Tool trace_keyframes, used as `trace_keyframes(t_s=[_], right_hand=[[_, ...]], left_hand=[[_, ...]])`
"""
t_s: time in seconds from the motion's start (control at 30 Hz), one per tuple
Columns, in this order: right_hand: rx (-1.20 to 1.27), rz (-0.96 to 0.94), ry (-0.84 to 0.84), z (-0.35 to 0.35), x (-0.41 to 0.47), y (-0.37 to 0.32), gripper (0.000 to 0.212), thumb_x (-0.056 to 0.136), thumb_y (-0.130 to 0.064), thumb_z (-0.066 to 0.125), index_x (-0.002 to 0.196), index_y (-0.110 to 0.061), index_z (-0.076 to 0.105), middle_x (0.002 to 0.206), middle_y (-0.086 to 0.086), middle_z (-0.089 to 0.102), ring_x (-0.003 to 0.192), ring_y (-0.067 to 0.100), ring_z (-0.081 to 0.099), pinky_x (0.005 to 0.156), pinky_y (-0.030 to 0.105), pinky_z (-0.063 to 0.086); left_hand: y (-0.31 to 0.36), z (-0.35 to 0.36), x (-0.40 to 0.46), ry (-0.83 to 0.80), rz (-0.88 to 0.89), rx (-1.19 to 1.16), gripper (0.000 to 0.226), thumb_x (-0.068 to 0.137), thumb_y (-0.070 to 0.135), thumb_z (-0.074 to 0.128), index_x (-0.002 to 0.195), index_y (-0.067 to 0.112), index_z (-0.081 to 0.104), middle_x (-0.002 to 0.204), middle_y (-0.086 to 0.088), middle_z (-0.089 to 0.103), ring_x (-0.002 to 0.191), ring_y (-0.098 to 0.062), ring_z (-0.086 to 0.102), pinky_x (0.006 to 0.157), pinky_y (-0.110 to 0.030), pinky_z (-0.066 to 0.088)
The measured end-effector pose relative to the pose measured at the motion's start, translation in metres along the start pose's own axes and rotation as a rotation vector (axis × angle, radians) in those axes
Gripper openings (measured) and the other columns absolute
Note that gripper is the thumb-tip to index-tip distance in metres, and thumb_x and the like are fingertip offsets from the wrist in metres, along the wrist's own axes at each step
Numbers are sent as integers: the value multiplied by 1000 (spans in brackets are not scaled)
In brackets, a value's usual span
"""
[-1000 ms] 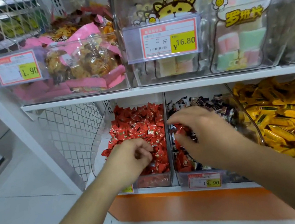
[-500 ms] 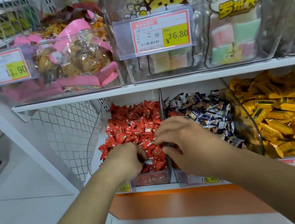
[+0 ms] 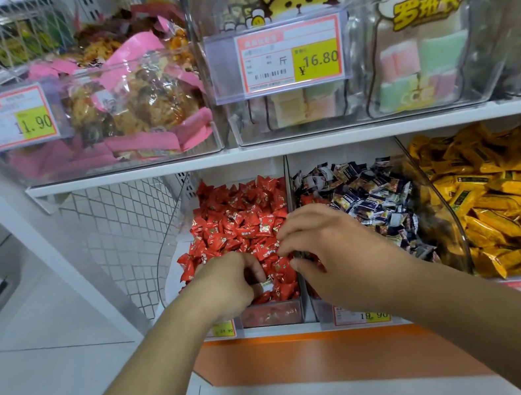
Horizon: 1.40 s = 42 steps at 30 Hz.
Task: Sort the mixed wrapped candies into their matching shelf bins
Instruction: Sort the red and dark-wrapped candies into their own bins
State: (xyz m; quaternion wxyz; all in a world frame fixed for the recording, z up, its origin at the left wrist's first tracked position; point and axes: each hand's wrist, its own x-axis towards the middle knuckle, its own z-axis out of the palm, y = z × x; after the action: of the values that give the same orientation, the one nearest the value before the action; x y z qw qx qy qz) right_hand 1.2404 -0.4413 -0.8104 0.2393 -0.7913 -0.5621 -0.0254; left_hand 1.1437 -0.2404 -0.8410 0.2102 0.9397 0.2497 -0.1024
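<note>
Wrapped candies [image 3: 367, 199] remain mixed: red pieces are seen among dark ones right of the clear divider [image 3: 290, 199]. Left of it, the left hand [image 3: 229, 283] is curled around a pale-wrapped piece, and the right hand [image 3: 330, 247] seems to pinch something unclear. Sorting is judged unfinished.

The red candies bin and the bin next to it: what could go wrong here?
1. The left hand pinches a small candy at the low front of the red candies bin; it could slip over the edge.
2. The right hand straddles the divider, so red pieces could mix with the dark-wrapped candies.
</note>
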Motion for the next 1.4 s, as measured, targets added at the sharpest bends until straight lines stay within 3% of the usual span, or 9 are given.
trace_keyframes(t_s=[0.23, 0.37, 0.5, 0.6, 0.73, 0.8, 0.93, 1.13, 1.4], right_hand=[[-5, 9, -11, -2, -1, -1, 26, 101, -25, 58, 123, -27, 71, 130, -19, 60, 135, 2, 37, 118, 33, 33], [15, 44, -4, -4, 0, -4, 40, 101, -22, 59, 140, -28, 58, 139, -14, 57, 138, 3, 36, 120, 32, 32], [61, 84, 27, -8, 1, -10, 56, 102, -30, 61, 153, -35, 40, 151, -16, 46, 143, 2, 32, 117, 21, 25], [54, 48, 65, -11, 0, -14, 45, 98, -32, 67, 141, -34, 55, 136, -16, 58, 130, 3, 44, 112, 23, 35], [2, 45, 113, -23, -3, -10, 17, 97, -33, 66, 112, -27, 70, 106, -13, 67, 104, 9, 57, 92, 36, 52], [-70, 133, 151, -35, -4, 4, 21, 99, -33, 62, 118, -29, 68, 109, -12, 68, 106, 10, 59, 95, 38, 54], [-188, 468, 121, -53, -8, 27, 55, 97, -27, 64, 149, -25, 50, 135, 5, 61, 129, 30, 51, 102, 47, 52], [-42, 174, 71, -29, -6, 5, 44, 97, -18, 59, 141, -24, 59, 143, -9, 57, 139, 12, 43, 119, 30, 34], [14, 120, 20, -7, 0, -9, 41, 99, -17, 53, 139, -23, 60, 142, -8, 55, 138, 12, 41, 113, 36, 42]], left_hand=[[0, -5, -8, 154, 21, -206, 15, 83, 22, 84, 82, 30, 71, 78, 15, 73, 73, 3, 67, 67, -15, 51], [1, -27, -21, 278, 57, -501, 13, 83, 21, 85, 85, 27, 74, 79, 8, 76, 76, -10, 72, 78, -32, 59], [19, -45, -48, 213, 111, -771, 13, 84, 19, 86, 94, 21, 78, 85, -1, 79, 84, -16, 73, 86, -30, 55], [32, -45, -59, 127, 157, -847, 22, 83, 18, 86, 102, 21, 76, 88, -4, 80, 88, -16, 75, 90, -31, 53], [38, -46, -61, 117, 176, -898, 25, 85, 23, 83, 108, 21, 73, 91, -5, 80, 89, -17, 74, 89, -34, 52], [32, -48, -59, 165, 167, -854, 17, 89, 25, 80, 105, 23, 74, 92, -2, 80, 93, -18, 75, 90, -37, 54], [7, -39, -48, 231, 133, -516, 9, 92, 27, 77, 98, 31, 73, 87, 7, 76, 87, -9, 70, 89, -33, 57], [-8, -25, -32, -49, 65, -31, 33, 84, 55, 78, 116, 48, 71, 108, 20, 69, 100, 0, 64, 94, -26, 53], [7, -22, -12, -78, 21, 101, 20, 77, 39, 88, 93, 48, 80, 96, 21, 74, 92, -2, 65, 85, -21, 54]])
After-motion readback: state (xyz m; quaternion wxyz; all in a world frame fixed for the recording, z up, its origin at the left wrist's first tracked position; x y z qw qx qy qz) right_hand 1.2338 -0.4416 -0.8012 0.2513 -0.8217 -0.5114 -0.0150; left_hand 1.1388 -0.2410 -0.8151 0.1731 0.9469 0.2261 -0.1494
